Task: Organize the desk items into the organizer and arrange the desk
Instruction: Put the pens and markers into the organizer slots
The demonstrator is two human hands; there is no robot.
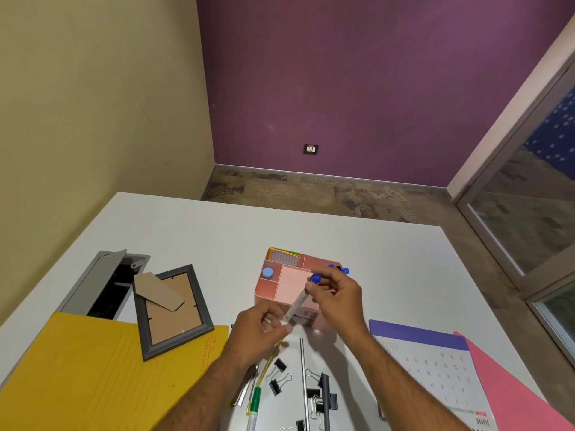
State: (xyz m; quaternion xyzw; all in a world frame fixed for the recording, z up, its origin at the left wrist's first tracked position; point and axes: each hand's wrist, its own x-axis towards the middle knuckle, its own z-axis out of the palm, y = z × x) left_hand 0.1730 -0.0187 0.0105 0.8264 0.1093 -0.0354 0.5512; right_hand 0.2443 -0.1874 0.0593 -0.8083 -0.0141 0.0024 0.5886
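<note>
Both hands pinch a light, stiff, slick clear pen: right hand near blue cap, left hand at tip, above pink organizer mid-desk.

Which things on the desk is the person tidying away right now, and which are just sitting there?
In the job now:
- pen, held by the left hand and right hand
- pink organizer

Just lying about:
- binder clips
- green marker
- picture frame
- yellow folder
- calendar
- pink folder
</note>
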